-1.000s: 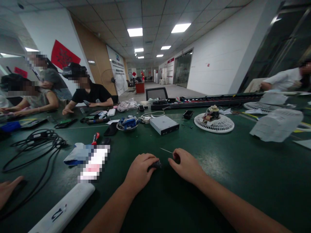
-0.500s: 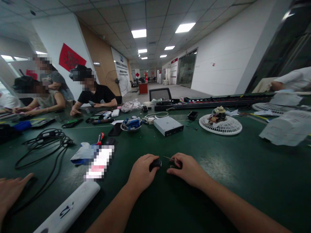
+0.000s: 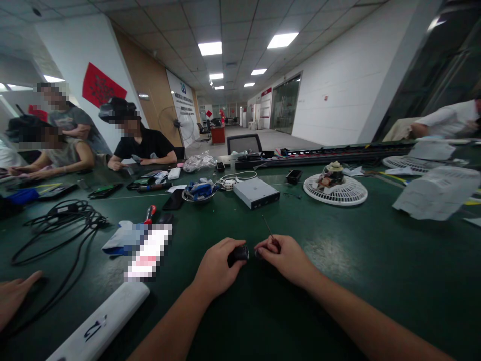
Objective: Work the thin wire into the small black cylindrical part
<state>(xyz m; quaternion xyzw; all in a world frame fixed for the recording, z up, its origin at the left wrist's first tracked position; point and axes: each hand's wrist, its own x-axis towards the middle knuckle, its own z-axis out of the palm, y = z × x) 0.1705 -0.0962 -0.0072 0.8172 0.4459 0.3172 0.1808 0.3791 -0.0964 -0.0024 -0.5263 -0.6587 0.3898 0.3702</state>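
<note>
My left hand (image 3: 216, 263) is closed around a small black rounded object (image 3: 240, 252) with a shiny rim at its right end; its kind is not clear. Facing it across a narrow gap, my right hand (image 3: 283, 255) pinches a small dark round piece (image 3: 258, 253) between thumb and fingers. The same hand also holds a thin metal rod (image 3: 267, 225), which points up and away; it resembles a slim screwdriver, and its lower end is hidden in the fingers. Both hands are just above or resting on the green table (image 3: 233, 326).
Ahead lie a silver optical drive (image 3: 256, 191), a bowl of blue-white cloth (image 3: 200, 191) and a white fan grille (image 3: 334, 191). On the left are a glove (image 3: 126, 238), black cables (image 3: 71, 213), a long white bar (image 3: 101, 321) and another person's hand (image 3: 17, 296). Co-workers sit beyond.
The thin rod in my right hand has swung from pointing left to pointing up and away. The right fingers have closed on the small round piece and come nearer the black object.
</note>
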